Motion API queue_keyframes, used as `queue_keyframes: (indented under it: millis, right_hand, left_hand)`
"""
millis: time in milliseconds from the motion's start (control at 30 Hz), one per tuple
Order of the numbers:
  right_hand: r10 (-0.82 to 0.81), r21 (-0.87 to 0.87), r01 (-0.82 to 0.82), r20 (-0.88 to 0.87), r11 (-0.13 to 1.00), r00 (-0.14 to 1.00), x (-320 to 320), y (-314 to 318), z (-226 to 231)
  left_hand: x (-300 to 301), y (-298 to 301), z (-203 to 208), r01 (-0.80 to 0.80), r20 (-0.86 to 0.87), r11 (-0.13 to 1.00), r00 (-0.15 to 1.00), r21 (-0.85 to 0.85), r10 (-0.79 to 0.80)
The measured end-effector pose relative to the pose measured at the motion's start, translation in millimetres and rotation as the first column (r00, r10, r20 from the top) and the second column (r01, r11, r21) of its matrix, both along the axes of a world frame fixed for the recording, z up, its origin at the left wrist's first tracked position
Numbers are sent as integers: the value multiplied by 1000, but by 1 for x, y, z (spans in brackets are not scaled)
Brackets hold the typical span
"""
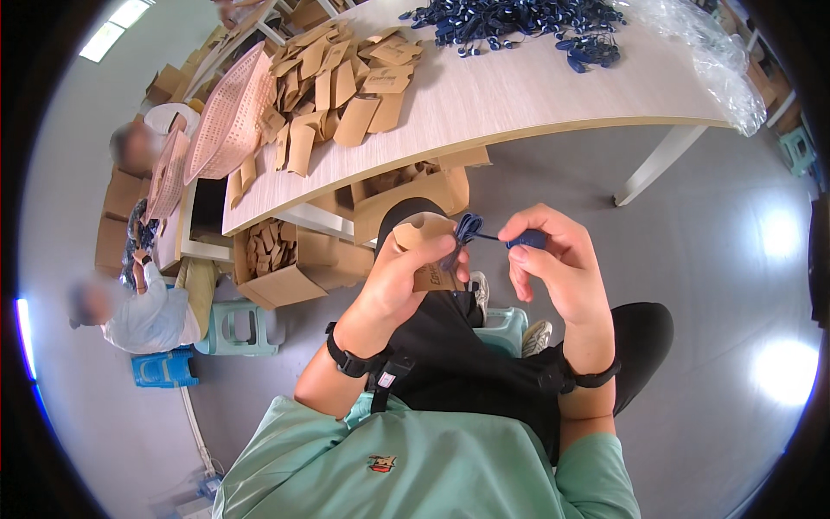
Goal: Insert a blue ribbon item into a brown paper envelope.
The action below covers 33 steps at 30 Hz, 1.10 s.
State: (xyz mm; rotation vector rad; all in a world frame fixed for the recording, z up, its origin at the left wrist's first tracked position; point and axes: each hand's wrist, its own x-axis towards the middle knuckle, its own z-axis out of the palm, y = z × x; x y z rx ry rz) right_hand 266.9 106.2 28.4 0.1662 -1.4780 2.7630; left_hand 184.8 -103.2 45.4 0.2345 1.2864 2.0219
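Over my lap, my left hand (399, 281) is closed on a small brown cardboard pillow box (413, 232). Its thumb lies across the box, and a looped bundle of dark blue cord (468, 228) sits at the fingertips, partly in front of the box. From the bundle a short stretch of cord runs right to a rounded dark blue piece (530, 239). My right hand (560, 259) pinches that piece between thumb and fingers, its other fingers curled below. What my left fingers do behind the box is partly hidden.
Ahead stands a pale table (519, 95) with heaped cardboard boxes (337, 82), a pile of dark blue corded items (510, 22) and clear plastic wrap (709, 60). Pink baskets (226, 121) stand left. Open cartons (303, 268) sit below. A co-worker (151, 311) sits far left.
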Motion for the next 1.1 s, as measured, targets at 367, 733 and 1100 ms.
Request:
queue_keyframes:
  millis: [367,733,1100]
  right_hand:
    - [-35,-176,20,-87,984,996,-9,-14,-10]
    - [-229,646,605,-573,465,787,-10,-24,-3]
    - [-363,536,485,-323,691,874,-4,-33,-3]
  left_hand:
    - [3,3,-1,-73,30,994,997,82,71]
    - [14,14,17,-115,-199,987,976,-112,91]
    - [15,15,10,-77,-187,994,980,-79,61]
